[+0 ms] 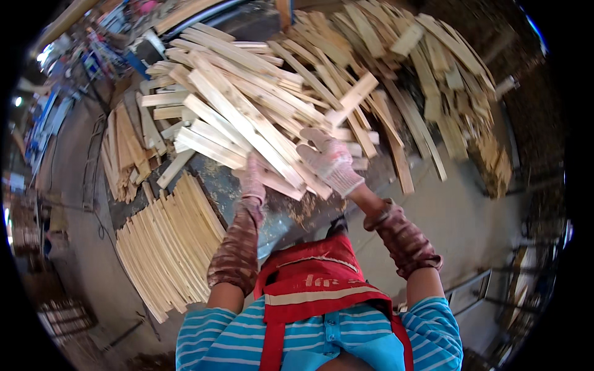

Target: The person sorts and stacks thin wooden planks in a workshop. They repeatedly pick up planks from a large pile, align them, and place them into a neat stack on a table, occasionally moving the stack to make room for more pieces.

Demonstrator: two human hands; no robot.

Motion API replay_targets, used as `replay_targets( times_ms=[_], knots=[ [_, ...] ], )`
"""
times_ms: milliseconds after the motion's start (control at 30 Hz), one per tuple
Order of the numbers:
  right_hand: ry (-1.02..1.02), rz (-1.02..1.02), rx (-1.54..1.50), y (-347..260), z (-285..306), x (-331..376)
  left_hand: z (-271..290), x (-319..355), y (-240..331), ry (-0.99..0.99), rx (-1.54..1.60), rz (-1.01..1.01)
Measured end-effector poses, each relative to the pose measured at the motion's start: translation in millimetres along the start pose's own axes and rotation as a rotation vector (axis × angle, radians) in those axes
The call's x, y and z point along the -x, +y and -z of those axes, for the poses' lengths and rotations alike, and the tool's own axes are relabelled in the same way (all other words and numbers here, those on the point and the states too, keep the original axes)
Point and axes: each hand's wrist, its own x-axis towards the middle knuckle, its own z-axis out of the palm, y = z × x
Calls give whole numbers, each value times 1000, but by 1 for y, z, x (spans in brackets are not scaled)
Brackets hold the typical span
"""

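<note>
Ideally, slats [244,127] heaped on the tabletop [273,216] are eased apart lengthwise, the right hand [331,163] spread, seemingly empty, at their near right, the left hand [252,180], hold unclear, at their near ends.

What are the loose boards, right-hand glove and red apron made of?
Loose boards: apparently bare wood, unvarnished; pale, with darker streaks.
Right-hand glove: probably knitted fabric, matte; the cuff looks ribbed.
Red apron: likely cloth, from its soft folds; can't tell if coated.
</note>
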Motion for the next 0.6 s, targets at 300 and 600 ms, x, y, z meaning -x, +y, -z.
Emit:
replay_targets(
  times_ms=[300, 600],
  knots=[
    [-347, 319, 876, 29, -68, -183, -20, -57, -35, 464, -312, -125],
    [-461, 49, -430, 53, 27, -209, -63, 79, 43, 354, -467, -366]
  ],
)
